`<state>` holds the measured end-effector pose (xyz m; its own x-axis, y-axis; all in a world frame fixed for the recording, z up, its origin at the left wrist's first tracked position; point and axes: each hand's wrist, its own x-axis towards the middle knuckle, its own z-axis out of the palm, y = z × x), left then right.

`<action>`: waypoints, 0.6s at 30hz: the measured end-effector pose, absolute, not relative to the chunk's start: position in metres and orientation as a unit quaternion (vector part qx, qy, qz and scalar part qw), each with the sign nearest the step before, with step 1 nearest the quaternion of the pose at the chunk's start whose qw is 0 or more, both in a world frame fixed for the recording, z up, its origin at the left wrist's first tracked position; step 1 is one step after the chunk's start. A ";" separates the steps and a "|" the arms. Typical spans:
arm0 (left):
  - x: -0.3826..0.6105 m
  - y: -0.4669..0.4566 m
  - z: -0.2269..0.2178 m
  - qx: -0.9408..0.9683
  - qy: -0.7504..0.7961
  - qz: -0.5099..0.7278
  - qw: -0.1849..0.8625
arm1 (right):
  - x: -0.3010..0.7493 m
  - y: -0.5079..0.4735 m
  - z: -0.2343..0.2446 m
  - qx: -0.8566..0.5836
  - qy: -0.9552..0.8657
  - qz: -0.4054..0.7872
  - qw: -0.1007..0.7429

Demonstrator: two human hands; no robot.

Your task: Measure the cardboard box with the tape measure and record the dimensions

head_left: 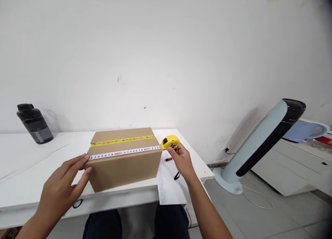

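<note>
A closed cardboard box (pixel 127 171) sits on the white table, with yellow printed tape (pixel 121 141) along its top seam. A white tape blade (pixel 129 151) with black and red numbers is stretched across the top near the front edge. My left hand (pixel 62 183) pins the blade's end at the box's left edge, index finger on top and thumb lower against the corner; the tip is hidden under the fingers. At the right edge, my right hand (pixel 183 161) grips the yellow tape measure (pixel 169 141). Its black wrist strap (pixel 176 175) hangs below.
Under my right hand, a sheet of paper with handwriting (pixel 171 194) overhangs the table's (pixel 59 163) front edge, and a red and black pen (pixel 168 159) lies nearby. A dark bottle (pixel 35 124) stands at left. To the right are a tower fan (pixel 259 142) and a white cabinet (pixel 277 166).
</note>
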<state>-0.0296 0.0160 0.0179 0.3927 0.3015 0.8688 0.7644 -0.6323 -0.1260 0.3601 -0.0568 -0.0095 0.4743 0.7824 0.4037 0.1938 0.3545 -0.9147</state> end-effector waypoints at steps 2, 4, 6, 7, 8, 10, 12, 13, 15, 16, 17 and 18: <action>-0.025 0.017 0.017 -0.781 -0.338 -0.448 0.274 | 0.361 -0.058 -0.010 -0.534 -0.466 0.215 0.672; -0.023 0.018 0.016 -0.779 -0.336 -0.452 0.276 | 0.361 -0.058 -0.009 -0.536 -0.467 0.217 0.670; -0.023 0.018 0.016 -0.780 -0.340 -0.452 0.268 | 0.361 -0.058 -0.009 -0.534 -0.468 0.222 0.669; -0.024 0.018 0.016 -0.780 -0.342 -0.452 0.266 | 0.360 -0.059 -0.008 -0.533 -0.467 0.223 0.670; -0.024 0.018 0.017 -0.779 -0.345 -0.452 0.264 | 0.359 -0.059 -0.008 -0.532 -0.466 0.223 0.671; -0.025 0.016 0.017 -0.780 -0.348 -0.450 0.261 | 0.358 -0.060 -0.007 -0.534 -0.460 0.222 0.674; -0.025 0.014 0.019 -0.782 -0.349 -0.447 0.259 | 0.355 -0.062 -0.005 -0.539 -0.452 0.220 0.676; -0.025 0.013 0.020 -0.783 -0.349 -0.446 0.256 | 0.354 -0.063 -0.005 -0.542 -0.447 0.219 0.677; -0.024 0.012 0.021 -0.785 -0.345 -0.447 0.254 | 0.353 -0.064 -0.004 -0.547 -0.441 0.220 0.676; -0.023 0.012 0.022 -0.785 -0.344 -0.448 0.255 | 0.352 -0.065 -0.003 -0.548 -0.440 0.220 0.676; -0.023 0.012 0.022 -0.784 -0.344 -0.448 0.258 | 0.352 -0.065 -0.002 -0.548 -0.441 0.221 0.676; -0.022 0.012 0.023 -0.783 -0.345 -0.447 0.261 | 0.351 -0.066 -0.002 -0.548 -0.443 0.220 0.675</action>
